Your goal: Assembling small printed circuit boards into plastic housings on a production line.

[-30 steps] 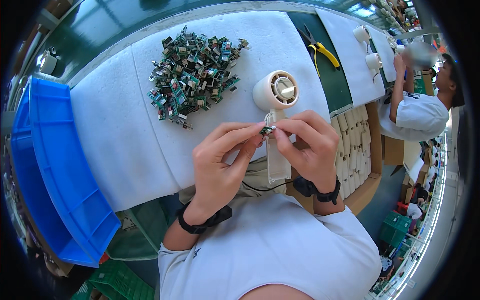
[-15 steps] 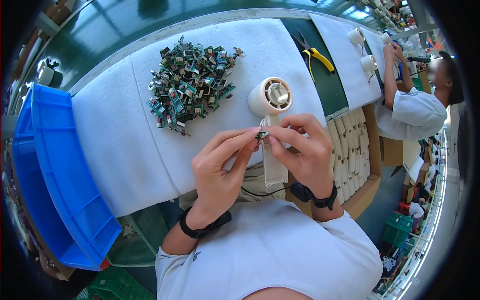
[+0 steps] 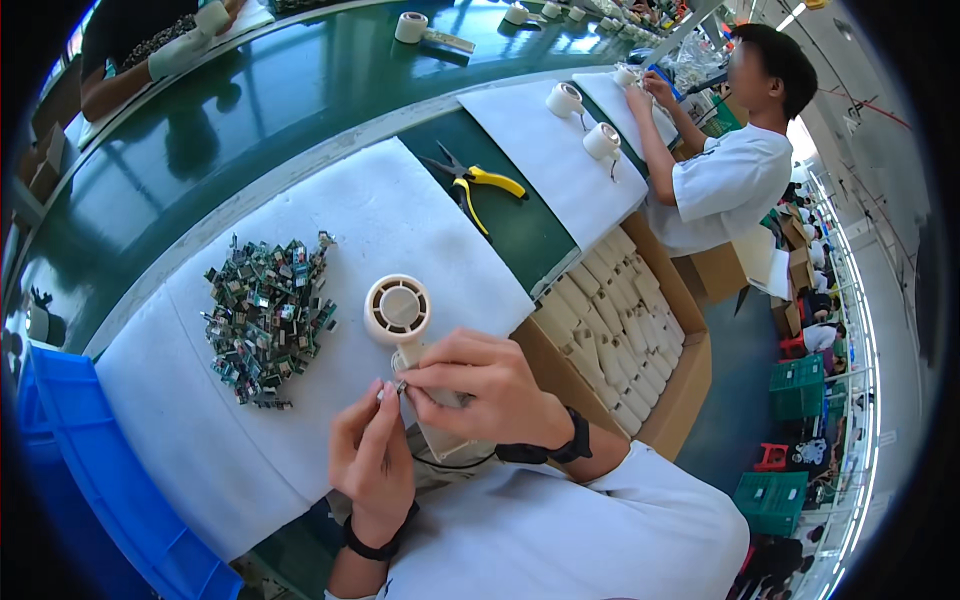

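A white handheld fan [image 3: 398, 310] lies on the white foam sheet in front of me, its round grille facing up and its handle toward my body. By the top of the handle, a small circuit board [image 3: 401, 387] is pinched between my fingertips, mostly covered by them. My left hand [image 3: 373, 462] closes on it from the left, thumb and fingers pressed together. From the right, my right hand [image 3: 490, 388] pinches it and partly hides the fan's handle. A heap of similar small circuit boards [image 3: 265, 320] lies left of the fan.
Yellow-handled pliers [image 3: 475, 182] lie on the green strip beyond the foam. A cardboard box [image 3: 690, 405] of white handle parts stands at right, a blue bin [image 3: 130, 480] at left. A co-worker [image 3: 725, 180] sits at far right; a green conveyor belt [image 3: 300, 95] carries more fans.
The view has swung right and up, showing more of the belt and co-worker. My hands stay together at the fan, still pinching the small board; the left wrist is now more upright.
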Demonstrator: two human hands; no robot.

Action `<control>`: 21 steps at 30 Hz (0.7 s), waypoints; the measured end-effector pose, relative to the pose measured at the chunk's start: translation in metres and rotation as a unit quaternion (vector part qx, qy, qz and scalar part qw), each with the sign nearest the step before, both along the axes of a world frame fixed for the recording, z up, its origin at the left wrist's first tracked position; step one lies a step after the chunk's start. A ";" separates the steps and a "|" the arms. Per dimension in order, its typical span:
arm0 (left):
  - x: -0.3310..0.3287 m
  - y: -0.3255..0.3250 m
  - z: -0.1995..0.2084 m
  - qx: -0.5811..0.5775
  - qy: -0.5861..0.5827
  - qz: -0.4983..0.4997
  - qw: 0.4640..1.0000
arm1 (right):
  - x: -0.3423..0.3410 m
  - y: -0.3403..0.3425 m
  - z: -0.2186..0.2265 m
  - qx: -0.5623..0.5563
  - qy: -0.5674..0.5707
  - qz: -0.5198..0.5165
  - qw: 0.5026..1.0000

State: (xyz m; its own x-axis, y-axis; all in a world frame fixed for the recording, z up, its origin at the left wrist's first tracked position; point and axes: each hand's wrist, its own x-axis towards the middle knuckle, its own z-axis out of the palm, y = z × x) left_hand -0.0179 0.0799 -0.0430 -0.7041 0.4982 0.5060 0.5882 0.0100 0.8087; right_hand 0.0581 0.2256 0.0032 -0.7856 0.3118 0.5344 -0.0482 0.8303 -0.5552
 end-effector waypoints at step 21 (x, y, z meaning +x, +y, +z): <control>0.017 0.000 -0.012 -0.087 0.113 0.117 0.983 | -0.013 0.009 -0.017 -0.094 0.041 0.062 0.993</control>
